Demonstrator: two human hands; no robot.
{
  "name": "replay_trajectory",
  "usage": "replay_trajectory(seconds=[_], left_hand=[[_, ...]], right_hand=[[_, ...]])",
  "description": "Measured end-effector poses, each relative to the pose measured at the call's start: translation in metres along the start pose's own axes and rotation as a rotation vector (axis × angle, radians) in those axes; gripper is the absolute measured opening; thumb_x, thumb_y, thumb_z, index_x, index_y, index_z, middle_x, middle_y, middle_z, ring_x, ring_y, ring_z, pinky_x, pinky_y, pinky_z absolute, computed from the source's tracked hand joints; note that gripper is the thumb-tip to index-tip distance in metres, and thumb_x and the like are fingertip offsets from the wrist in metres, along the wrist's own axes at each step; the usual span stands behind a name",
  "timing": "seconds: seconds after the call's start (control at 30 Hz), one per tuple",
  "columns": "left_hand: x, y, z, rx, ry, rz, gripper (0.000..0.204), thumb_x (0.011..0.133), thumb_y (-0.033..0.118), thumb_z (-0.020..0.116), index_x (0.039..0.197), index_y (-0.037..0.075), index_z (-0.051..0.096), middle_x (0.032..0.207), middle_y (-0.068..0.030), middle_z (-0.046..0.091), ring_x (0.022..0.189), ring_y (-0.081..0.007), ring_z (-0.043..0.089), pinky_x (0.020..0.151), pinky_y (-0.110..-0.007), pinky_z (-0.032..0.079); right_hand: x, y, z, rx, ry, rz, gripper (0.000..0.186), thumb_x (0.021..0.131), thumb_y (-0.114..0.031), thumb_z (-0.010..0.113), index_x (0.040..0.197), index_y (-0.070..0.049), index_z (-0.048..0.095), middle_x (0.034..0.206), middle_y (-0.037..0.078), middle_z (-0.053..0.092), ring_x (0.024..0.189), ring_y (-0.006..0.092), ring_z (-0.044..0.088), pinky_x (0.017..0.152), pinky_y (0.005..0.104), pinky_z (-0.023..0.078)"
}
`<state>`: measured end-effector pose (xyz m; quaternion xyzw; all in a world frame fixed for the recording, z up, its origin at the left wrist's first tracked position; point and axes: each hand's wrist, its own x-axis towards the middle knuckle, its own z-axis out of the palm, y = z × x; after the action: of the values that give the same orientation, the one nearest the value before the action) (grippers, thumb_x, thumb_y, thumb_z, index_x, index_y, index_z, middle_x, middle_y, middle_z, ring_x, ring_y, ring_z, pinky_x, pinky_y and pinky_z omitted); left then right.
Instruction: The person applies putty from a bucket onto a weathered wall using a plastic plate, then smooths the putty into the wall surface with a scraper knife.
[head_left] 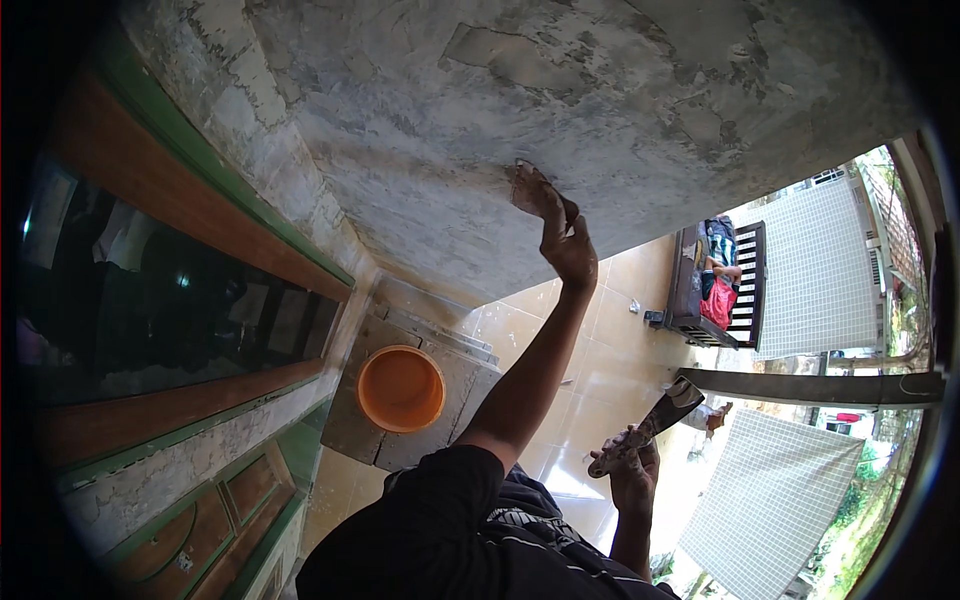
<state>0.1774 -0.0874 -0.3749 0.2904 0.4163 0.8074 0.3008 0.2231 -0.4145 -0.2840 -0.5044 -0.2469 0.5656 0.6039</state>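
My left hand (568,245) reaches up to a rough grey plastered wall (430,110). Its fingers are pinched together at the surface, and a thin brownish patch shows at their tips; whether it is a held piece or the fingers themselves is unclear. Lower on the right, my right hand (634,482) is closed around the caked handle of a putty knife (672,405). The wide blade points up and away from the wall, and light glints on its end. An orange bucket (401,389) stands below my left arm, a thin wet-looking sheen inside it.
The bucket rests on a grey wooden platform (347,432). A window with a brown frame (190,385) and a panelled door (215,520) lie to the left. On the right, a person (719,300) is on a dark bench (685,285), near a post (800,386) and hanging checked sheets (775,490).
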Motion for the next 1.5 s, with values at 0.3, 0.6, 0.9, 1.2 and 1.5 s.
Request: replay_trajectory(seconds=[0.3, 0.6, 0.9, 1.2, 1.5], left_hand=[[-0.059, 0.022, -0.015, 0.074, -0.329, 0.067, 0.052, 0.083, -0.013, 0.051, 0.132, 0.003, 0.047, 0.143, -0.0180, 0.037, 0.131, -0.0224, 0.038, 0.106, -0.036, 0.031], [-0.027, 0.034, -0.050, 0.252, -0.092, 0.071, 0.043, 0.087, -0.013, 0.040, 0.129, -0.010, 0.043, 0.139, -0.0210, 0.040, 0.133, -0.0302, 0.034, 0.110, -0.039, 0.024], [-0.036, 0.012, 0.037, 0.117, -0.073, 0.141, 0.054, 0.080, -0.017, 0.050, 0.131, -0.001, 0.047, 0.129, -0.0141, 0.047, 0.100, -0.0165, 0.054, 0.083, -0.026, 0.045], [-0.083, 0.026, -0.061, 0.216, -0.302, 0.161, 0.047, 0.084, -0.013, 0.048, 0.130, -0.004, 0.046, 0.138, -0.0193, 0.042, 0.134, -0.0277, 0.032, 0.109, -0.040, 0.027], [0.001, -0.011, -0.004, 0.110, 0.031, 0.111, 0.052, 0.082, -0.011, 0.047, 0.132, -0.002, 0.044, 0.143, -0.0178, 0.038, 0.106, -0.0208, 0.054, 0.084, -0.028, 0.045]], right_hand=[[0.002, 0.005, -0.009, 0.034, 0.023, 0.034, 0.038, 0.089, -0.021, 0.061, 0.121, -0.006, 0.048, 0.097, 0.009, 0.058, 0.092, 0.0231, 0.060, 0.081, 0.0419, 0.052], [0.001, 0.006, -0.011, 0.038, 0.008, 0.020, 0.039, 0.089, -0.021, 0.061, 0.122, -0.007, 0.047, 0.098, 0.009, 0.057, 0.093, 0.0229, 0.060, 0.082, 0.0423, 0.053], [-0.013, 0.000, -0.019, 0.043, 0.086, -0.003, 0.039, 0.089, -0.021, 0.062, 0.122, -0.006, 0.047, 0.098, 0.010, 0.057, 0.093, 0.0233, 0.060, 0.081, 0.0427, 0.053], [-0.008, 0.003, -0.023, 0.070, 0.059, -0.001, 0.040, 0.089, -0.021, 0.061, 0.123, -0.006, 0.046, 0.099, 0.009, 0.057, 0.093, 0.0235, 0.059, 0.082, 0.0436, 0.053], [-0.011, 0.003, -0.020, 0.071, 0.040, 0.013, 0.039, 0.089, -0.020, 0.060, 0.123, -0.006, 0.046, 0.098, 0.010, 0.058, 0.094, 0.0237, 0.059, 0.081, 0.0438, 0.054]])
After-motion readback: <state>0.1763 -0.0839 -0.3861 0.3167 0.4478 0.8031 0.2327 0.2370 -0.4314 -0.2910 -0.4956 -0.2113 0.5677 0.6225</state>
